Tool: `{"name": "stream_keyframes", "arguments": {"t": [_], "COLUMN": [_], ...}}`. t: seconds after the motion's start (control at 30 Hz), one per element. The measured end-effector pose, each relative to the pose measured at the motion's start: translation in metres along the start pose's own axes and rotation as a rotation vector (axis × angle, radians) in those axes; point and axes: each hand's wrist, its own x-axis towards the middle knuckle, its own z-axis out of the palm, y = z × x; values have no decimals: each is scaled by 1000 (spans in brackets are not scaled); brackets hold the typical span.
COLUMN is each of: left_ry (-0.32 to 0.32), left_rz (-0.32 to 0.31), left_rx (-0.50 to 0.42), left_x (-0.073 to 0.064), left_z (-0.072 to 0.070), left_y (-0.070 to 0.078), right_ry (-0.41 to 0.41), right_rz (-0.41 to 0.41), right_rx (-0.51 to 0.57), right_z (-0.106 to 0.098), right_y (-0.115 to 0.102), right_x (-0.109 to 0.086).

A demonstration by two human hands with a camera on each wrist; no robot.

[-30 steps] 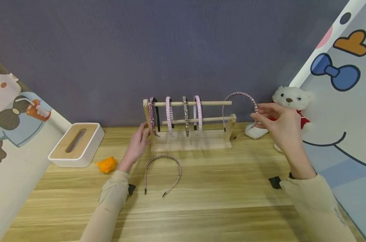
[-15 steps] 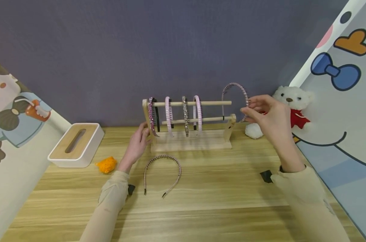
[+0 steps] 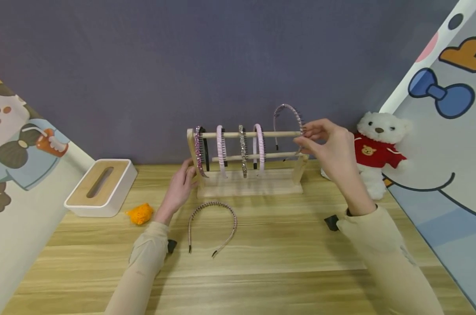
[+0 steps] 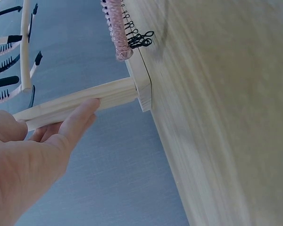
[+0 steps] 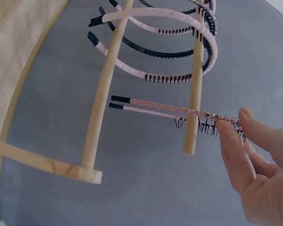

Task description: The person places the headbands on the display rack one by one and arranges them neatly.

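Observation:
My right hand pinches a sparkly pink headband between thumb and fingers, near the right end of a wooden headband rack. In the right wrist view the headband's two black-tipped ends point toward the lower rod, while its band overlaps the upper rod's free end. At the other side, my left hand holds the rack's left upright. Several headbands hang on the rods, among them a glittery pink one, a silver one and a light pink one.
Another pink headband lies on the table in front of the rack. To the left are an orange bundle and a white tissue box with a wooden lid. A white teddy bear in red sits at the right, and a dark wall rises behind.
My right hand has carried the headband leftward from beside the teddy bear to the rack's rods, raising it a little. The left hand has stayed at the upright.

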Motion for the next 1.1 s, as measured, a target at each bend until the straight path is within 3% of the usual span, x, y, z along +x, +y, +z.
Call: {"name": "stream_keyframes", "arguments": {"t": [0.6,1.1], "left_ry": [1,0], "left_rz": [1,-2], "left_rx": [-10,-11], "left_x": [0,1], "left_z": [0,0], "left_y": [-1,-3], "right_ry": [-41,-33], "right_rz": [-52,-53], "right_rx": [-37,-32], "right_z": [44,53], "right_y": [8,11], "right_x": [-3,-9]}}
